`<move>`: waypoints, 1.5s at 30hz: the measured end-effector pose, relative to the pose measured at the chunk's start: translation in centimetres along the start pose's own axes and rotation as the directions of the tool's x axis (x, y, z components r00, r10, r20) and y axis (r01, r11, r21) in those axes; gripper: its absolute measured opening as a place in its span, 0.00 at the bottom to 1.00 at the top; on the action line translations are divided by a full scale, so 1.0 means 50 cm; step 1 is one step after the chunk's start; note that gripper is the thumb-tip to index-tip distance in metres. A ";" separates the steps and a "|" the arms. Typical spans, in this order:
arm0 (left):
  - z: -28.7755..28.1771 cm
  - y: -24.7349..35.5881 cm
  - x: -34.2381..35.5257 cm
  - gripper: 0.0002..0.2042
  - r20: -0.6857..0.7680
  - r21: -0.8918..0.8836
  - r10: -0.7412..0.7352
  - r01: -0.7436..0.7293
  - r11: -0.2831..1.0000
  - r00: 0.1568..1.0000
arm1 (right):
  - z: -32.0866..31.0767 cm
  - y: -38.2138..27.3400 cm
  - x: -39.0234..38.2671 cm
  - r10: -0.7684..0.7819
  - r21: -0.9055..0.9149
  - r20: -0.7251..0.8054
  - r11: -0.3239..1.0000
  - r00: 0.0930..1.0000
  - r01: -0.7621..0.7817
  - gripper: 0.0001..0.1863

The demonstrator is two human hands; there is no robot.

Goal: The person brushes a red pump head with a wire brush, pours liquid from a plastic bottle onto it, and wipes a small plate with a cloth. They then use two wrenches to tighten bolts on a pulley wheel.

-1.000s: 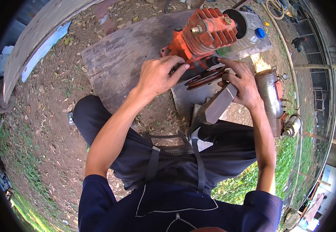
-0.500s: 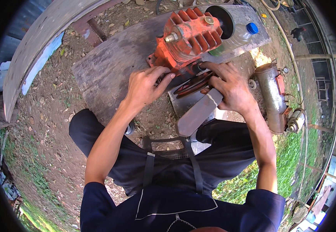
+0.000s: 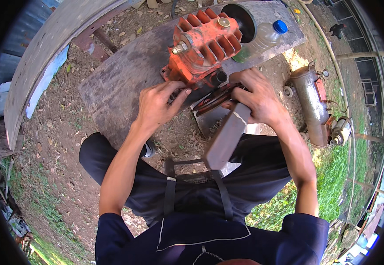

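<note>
A red finned compressor head sits on a wooden board, with a brass fitting on its side and a short dark pipe stub at its near end. My left hand is at its near lower edge, thumb and fingers curled together; what they hold is hidden. My right hand is closed round a brown, flat-sided bar, which slants down toward my lap. Dark reddish curved bands, perhaps the rim of a wheel, lie between the pipe stub and my right fingers.
The weathered board spans in front of my knees. Behind the compressor head stand a black round part and a blue-capped plastic bottle. A metal tank with a gauge lies on the ground at right.
The bar in my right hand has tilted more steeply, its free end swinging down toward my lap. My right fingers have drawn back from the pipe stub, exposing its opening. My left hand stays at the edge.
</note>
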State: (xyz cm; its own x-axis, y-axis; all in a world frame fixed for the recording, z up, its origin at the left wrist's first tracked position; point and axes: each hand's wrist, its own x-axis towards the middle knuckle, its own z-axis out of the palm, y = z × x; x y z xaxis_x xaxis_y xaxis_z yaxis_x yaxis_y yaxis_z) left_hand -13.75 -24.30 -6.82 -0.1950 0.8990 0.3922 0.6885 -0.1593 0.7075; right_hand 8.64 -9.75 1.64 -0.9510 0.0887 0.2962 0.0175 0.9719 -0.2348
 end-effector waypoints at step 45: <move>0.025 -0.015 0.001 0.06 0.024 0.056 -0.012 0.010 0.998 1.000 | -0.005 -0.054 -0.040 0.185 -0.230 -0.004 0.956 0.983 -0.181 0.19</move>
State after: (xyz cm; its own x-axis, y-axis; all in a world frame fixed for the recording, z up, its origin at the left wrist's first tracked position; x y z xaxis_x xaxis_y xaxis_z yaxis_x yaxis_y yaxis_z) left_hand -13.39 -23.60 -8.07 -0.1865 0.9101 0.3700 0.7244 -0.1269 0.6775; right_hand 10.55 -12.48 1.91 -0.9303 0.2674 0.2511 0.2594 0.9636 -0.0651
